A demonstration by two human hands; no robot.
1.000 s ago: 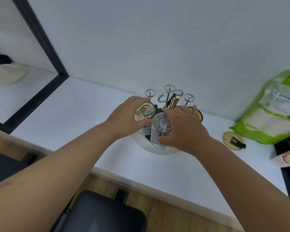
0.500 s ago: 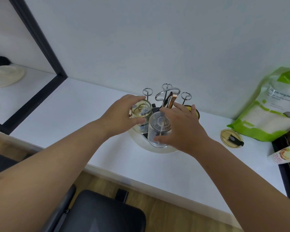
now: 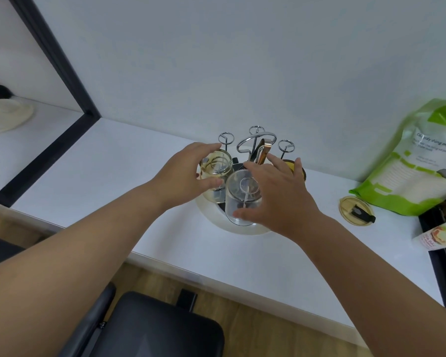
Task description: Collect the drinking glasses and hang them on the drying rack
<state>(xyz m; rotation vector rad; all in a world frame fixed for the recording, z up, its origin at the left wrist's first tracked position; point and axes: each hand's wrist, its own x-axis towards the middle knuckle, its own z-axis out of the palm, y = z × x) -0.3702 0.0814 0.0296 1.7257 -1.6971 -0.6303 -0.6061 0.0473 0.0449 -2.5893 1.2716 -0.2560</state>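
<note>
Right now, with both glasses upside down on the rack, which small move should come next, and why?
Probably let go with the right hand first: its clear glass already sits inverted over a rack prong, and its fingers look spread.

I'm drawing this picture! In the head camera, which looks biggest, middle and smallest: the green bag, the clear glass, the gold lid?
1. Green bag: clearly largest, though its right side is cut off by the frame edge.
2. Clear glass: middle.
3. Gold lid: smallest, but close to the glass, so that ranking is less sure.
</note>
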